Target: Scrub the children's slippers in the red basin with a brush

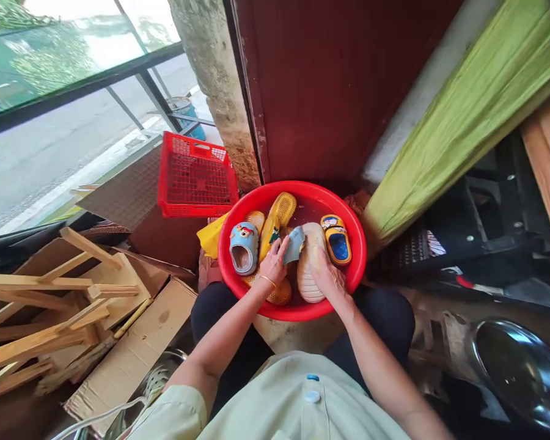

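In the head view a red basin of water sits between my knees with several slippers in it. My right hand grips a slipper with a pale, ridged sole. My left hand has its fingers closed on that slipper's blue-grey strap. A light-blue clog with a cartoon face rests at the basin's left side, and a yellow slipper leans beside it. At the right side is a small yellow child's clog with a blue insole. Another yellow sole lies partly under my left hand.
A red plastic crate stands behind the basin to the left, near a yellow object. Wooden stools and cardboard are on the left. To the right are a green curtain and a shiny metal lid or pan.
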Demonstrator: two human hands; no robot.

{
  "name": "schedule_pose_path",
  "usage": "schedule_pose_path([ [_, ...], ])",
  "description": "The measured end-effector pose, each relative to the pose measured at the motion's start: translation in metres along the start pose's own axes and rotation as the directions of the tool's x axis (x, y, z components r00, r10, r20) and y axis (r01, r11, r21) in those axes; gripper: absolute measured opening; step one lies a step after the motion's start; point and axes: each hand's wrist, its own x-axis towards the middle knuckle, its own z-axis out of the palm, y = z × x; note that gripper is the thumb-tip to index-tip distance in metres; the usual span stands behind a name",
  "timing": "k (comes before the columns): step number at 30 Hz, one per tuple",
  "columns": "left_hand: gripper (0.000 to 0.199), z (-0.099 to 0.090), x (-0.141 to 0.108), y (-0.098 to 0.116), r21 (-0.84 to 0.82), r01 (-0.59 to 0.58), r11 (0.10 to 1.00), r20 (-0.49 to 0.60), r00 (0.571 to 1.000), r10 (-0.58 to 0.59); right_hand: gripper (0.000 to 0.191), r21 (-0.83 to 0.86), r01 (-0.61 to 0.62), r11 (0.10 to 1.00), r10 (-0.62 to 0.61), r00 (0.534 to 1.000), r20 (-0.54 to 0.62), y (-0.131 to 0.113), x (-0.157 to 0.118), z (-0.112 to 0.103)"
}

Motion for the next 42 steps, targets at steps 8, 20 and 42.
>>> schedule_pose_path([
  [8,0.090,0.025,0.032,-0.005,0.269,0.234,0.934,0.146,0.949,-0.279,0.065,-0.034,-0.082,0.996,0.085,0.990,0.109,-0.014,0.062,-0.016],
  [20,0.092,0.030,0.105,0.023,0.655,0.117,0.747,0.288,0.875,-0.390,0.066,-0.213,0.021,0.977,0.004,0.993,0.114,0.022,0.098,-0.023],
  [42,0.083,-0.033,0.033,0.032,0.493,0.101,0.864,0.204,0.952,-0.227,0.063,-0.237,0.115,0.965,-0.098,0.992,0.084,-0.011,0.062,-0.036],
])
